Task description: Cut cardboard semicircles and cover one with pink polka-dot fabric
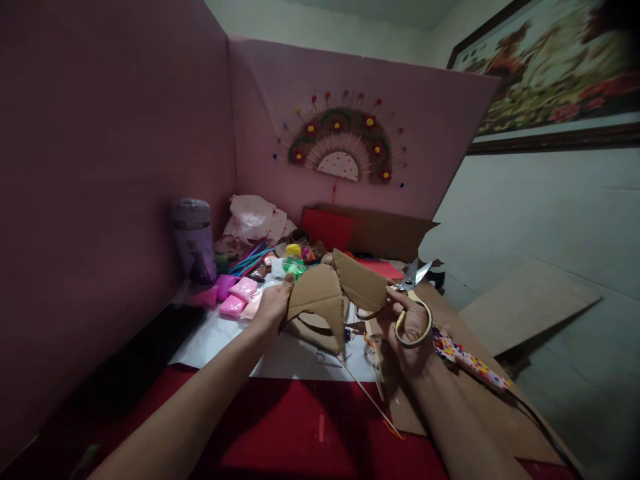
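A piece of brown cardboard with a curved cut edge is gripped at its left side by my left hand, thumb on top. My right hand has a pair of scissors with cream handles, blades apart and pointing up and away. The same hand's fingertips pinch the edge of a cardboard flap that meets the first piece near the middle; whether the two are still joined there I cannot tell. Below them, a thin stick with an orange end slants over the red tabletop.
Pink clay packets, a purple tumbler and crumpled dotted wrapping lie left and behind. A flower-patterned glue gun with a cord rests on cardboard at right. A decorated half-round fan hangs on the pink panel.
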Tool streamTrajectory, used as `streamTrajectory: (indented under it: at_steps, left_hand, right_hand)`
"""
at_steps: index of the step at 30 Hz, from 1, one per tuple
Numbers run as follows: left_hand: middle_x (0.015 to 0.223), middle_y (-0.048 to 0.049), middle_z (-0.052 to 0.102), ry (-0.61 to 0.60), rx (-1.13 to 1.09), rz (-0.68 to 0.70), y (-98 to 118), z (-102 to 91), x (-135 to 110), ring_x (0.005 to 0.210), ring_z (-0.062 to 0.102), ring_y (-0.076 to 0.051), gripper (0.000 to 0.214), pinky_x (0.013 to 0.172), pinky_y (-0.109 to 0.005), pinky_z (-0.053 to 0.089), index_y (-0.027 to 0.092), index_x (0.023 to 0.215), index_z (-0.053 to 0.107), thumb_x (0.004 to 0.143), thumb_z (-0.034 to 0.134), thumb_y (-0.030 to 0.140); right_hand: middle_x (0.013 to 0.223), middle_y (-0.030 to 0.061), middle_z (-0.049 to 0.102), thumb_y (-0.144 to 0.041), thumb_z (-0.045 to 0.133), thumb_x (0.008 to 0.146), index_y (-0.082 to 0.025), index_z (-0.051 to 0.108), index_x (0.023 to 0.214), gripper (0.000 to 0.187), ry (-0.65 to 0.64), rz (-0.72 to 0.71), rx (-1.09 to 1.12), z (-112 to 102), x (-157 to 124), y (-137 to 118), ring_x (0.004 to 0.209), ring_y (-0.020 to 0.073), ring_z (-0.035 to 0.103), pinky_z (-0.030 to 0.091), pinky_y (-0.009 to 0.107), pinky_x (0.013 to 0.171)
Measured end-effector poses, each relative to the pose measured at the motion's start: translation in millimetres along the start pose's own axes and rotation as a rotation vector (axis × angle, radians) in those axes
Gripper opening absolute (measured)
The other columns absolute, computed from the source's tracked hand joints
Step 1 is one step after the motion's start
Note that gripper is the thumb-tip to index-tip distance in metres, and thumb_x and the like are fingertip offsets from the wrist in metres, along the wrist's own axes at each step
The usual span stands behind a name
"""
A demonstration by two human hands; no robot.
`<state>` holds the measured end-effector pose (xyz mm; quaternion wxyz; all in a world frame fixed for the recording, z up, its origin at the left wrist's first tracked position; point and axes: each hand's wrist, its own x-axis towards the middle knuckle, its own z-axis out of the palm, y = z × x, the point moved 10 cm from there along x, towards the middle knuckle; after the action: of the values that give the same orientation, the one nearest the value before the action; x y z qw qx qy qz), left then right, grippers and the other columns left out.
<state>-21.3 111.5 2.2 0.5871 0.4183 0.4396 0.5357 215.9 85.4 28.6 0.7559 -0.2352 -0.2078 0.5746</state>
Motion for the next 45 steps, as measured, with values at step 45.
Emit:
streamTrajectory:
  at_steps: [45]
  left_hand:
    - [0.079,-0.0123,0.068,-0.23,0.074,-0.182,-10.4,32.6,-21.1,0.045,0.064,-0.02,0.05,0.025,-0.014,0.025,0.014,0.108,0.051,0.068,0.069,0.038]
  right_hand:
    - [0.061,-0.0057,0.06,-0.023,0.072,0.058,-0.019,0.06,0.085,0.029,-0.024,-0.317,-0.632,3.2,-10.2,-7.6,0.048,0.01,0.052,0.04,0.021,0.046]
